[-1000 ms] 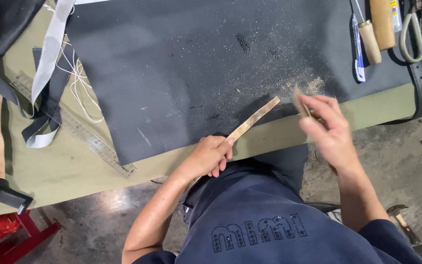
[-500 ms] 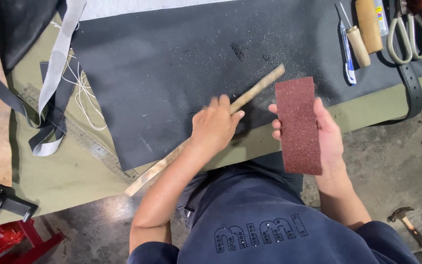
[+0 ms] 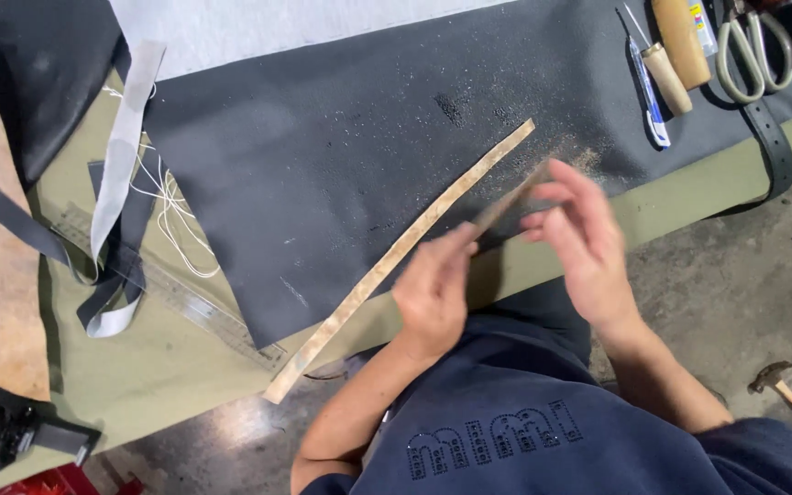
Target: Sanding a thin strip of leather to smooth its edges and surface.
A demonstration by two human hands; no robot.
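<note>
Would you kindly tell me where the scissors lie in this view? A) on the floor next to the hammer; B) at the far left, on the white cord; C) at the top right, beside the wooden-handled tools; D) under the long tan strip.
C: the scissors lie at the top right of the dark mat, just right of the wooden-handled tools.

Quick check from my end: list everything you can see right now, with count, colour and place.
strip: 1, tan, diagonal across mat
mat: 1, dark grey, on bench
bench cover: 1, olive
scissors: 1, metal, top right
wooden handles: 2, tan, top right
belt: 1, black, right edge
cord: 1, white, left
ruler: 1, clear, left
hammer: 1, floor, lower right
left hand: on strip
right hand: blurred, holds thin sanding block edge-on
</note>
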